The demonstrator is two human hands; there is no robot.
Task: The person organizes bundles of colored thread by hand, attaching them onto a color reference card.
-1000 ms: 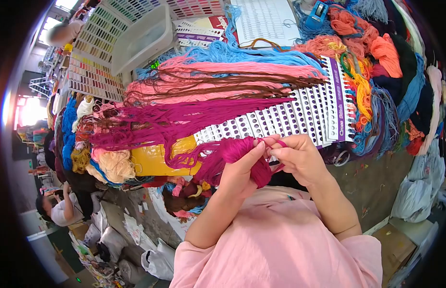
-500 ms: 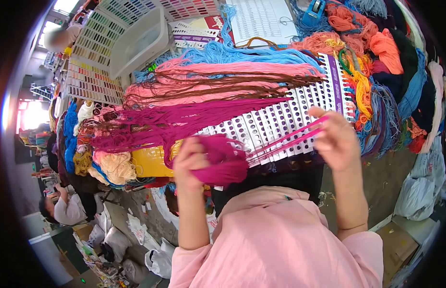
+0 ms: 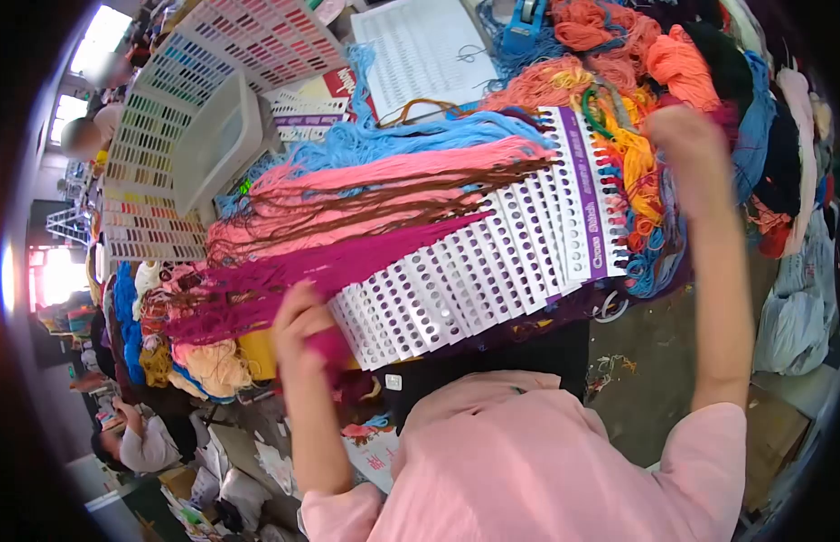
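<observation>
My left hand [image 3: 302, 327] is closed on a magenta thread skein [image 3: 329, 348], low at the left of the perforated cards; motion blurs both. My right hand [image 3: 686, 144] is raised over the thread piles at the right, its fingers curled and blurred. I cannot make out any strand in it. Fanned white perforated thread cards [image 3: 456, 294] lie between my hands, the front one with a purple printed band. Long magenta threads [image 3: 347, 257] hang from the cards toward the left, beside pink threads [image 3: 302, 199], brown strands and light blue threads [image 3: 393, 143].
A colour chart [image 3: 158, 154] stands at the back left behind a white plastic tub [image 3: 212, 149]. A printed sheet [image 3: 420, 54] and a blue tape dispenser [image 3: 525, 23] lie at the back. Coral skeins [image 3: 682, 68] crowd the right; white bags [image 3: 799, 316] hang there.
My right hand has moved up and right, away from the cards. My left hand has gone left and down with the magenta skein. The strands stretched between them no longer show.
</observation>
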